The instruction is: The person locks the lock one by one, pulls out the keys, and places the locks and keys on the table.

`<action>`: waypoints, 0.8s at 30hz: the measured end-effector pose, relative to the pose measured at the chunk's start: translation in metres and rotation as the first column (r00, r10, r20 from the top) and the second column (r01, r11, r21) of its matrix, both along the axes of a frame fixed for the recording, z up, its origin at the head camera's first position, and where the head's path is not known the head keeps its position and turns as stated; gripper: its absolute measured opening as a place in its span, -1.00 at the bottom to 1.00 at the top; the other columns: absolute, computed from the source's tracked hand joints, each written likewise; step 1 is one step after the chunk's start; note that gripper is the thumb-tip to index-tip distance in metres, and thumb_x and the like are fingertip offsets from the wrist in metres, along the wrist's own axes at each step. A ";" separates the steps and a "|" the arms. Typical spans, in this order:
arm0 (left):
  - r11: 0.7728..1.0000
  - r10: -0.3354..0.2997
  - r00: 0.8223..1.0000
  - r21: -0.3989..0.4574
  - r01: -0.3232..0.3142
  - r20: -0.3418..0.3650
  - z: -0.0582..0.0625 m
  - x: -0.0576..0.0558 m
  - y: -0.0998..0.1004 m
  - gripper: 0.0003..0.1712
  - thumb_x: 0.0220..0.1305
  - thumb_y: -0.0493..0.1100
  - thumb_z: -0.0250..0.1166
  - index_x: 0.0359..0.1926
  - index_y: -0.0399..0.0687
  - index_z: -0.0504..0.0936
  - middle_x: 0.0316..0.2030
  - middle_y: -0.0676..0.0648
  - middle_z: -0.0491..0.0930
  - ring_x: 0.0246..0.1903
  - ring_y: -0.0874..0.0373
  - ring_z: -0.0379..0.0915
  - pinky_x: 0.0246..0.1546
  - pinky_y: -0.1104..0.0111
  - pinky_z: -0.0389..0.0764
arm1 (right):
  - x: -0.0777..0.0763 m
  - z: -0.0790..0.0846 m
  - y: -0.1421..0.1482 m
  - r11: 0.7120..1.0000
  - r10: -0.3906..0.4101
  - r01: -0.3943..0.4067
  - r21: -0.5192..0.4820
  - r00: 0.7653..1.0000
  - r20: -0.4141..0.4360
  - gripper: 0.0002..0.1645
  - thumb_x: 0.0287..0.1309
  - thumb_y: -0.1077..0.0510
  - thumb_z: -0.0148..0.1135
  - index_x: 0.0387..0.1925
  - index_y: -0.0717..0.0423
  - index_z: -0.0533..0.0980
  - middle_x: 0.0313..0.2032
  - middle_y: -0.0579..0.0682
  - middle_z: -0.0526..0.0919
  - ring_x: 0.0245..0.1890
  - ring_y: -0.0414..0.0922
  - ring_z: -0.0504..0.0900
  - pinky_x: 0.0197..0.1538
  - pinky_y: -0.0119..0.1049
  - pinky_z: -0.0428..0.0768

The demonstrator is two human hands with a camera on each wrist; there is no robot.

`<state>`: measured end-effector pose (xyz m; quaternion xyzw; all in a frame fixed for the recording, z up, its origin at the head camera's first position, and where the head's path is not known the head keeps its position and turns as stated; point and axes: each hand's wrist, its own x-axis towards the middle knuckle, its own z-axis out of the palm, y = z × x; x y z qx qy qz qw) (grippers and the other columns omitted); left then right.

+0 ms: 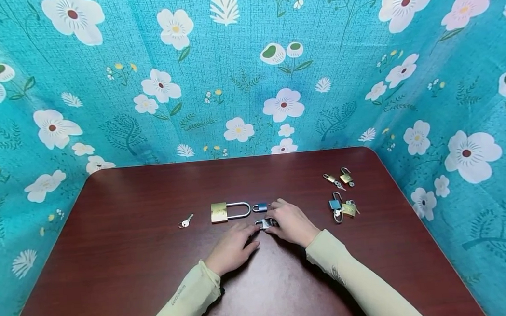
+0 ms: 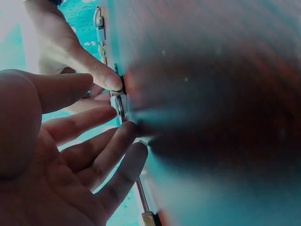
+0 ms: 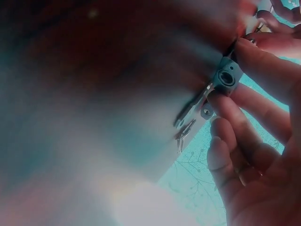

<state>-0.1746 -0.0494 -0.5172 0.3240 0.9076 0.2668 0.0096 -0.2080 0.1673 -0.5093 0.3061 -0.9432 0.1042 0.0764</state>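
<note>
My right hand [image 1: 293, 223] pinches a small silver padlock [image 1: 263, 223] between thumb and fingers, low over the table. Its keyhole end [image 3: 227, 77] faces the camera in the right wrist view. The shackle points left, toward my left hand [image 1: 232, 248], whose fingers are loosely extended with the thumb apart. The left index fingertip is right at the shackle [image 2: 120, 107]. Just behind the silver padlock lies a small blue padlock [image 1: 262, 207], partly beside the right fingers. A large brass padlock [image 1: 219, 212] with a long shackle lies beyond the left hand.
At left a key on a ring [image 1: 186, 223] lies on the dark red table [image 1: 124, 262]. Toward the right edge are several padlocks with keys, among them a brass one [image 1: 346, 178] and a light blue one [image 1: 334, 204]. A floral turquoise curtain [image 1: 239, 72] hangs behind.
</note>
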 end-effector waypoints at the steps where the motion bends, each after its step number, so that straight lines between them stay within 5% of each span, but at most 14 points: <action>1: 1.000 0.002 1.000 -0.002 -0.002 0.001 0.000 0.000 0.000 -0.58 0.40 -0.14 0.34 0.19 -0.25 0.64 0.05 -0.20 0.71 0.15 -0.16 0.58 0.23 -0.01 0.55 | 0.000 0.000 0.000 1.000 -0.002 0.002 -0.005 1.000 0.003 -0.70 0.02 0.02 0.64 -0.22 0.04 0.76 -0.31 -0.09 0.64 -0.23 -0.10 0.54 -0.19 -0.18 0.62; 13: 0.999 0.021 0.999 0.049 -0.018 -0.047 0.007 -0.006 -0.010 -0.63 0.36 -0.21 0.37 0.13 -0.27 0.65 0.03 -0.19 0.70 0.07 -0.14 0.62 0.15 0.01 0.60 | -0.007 0.008 0.020 0.989 -0.071 0.071 -0.127 0.997 0.006 -0.68 0.08 0.02 0.60 -0.18 0.10 0.75 -0.32 0.00 0.65 -0.28 -0.05 0.57 -0.23 -0.13 0.60; 18: 0.993 0.115 0.989 0.004 -0.115 -0.090 0.010 -0.019 -0.028 -0.60 0.38 -0.15 0.37 0.18 -0.17 0.65 0.09 -0.16 0.69 0.15 -0.12 0.61 0.18 -0.04 0.60 | -0.011 0.014 0.048 0.971 -0.194 0.192 -0.146 0.981 -0.004 -0.68 0.16 0.09 0.53 -0.11 0.19 0.73 -0.24 0.06 0.70 -0.18 0.04 0.67 -0.12 -0.01 0.68; 24: 0.966 0.239 0.960 -0.065 -0.250 -0.146 0.007 -0.032 -0.054 -0.55 0.34 -0.11 0.42 0.21 -0.10 0.66 0.18 -0.16 0.65 0.20 -0.16 0.54 0.07 -0.10 0.57 | -0.007 0.017 0.098 0.918 -0.369 0.363 -0.157 0.929 -0.008 -0.71 0.16 0.15 0.49 -0.11 0.23 0.72 -0.22 0.17 0.72 -0.21 0.15 0.70 -0.12 0.12 0.66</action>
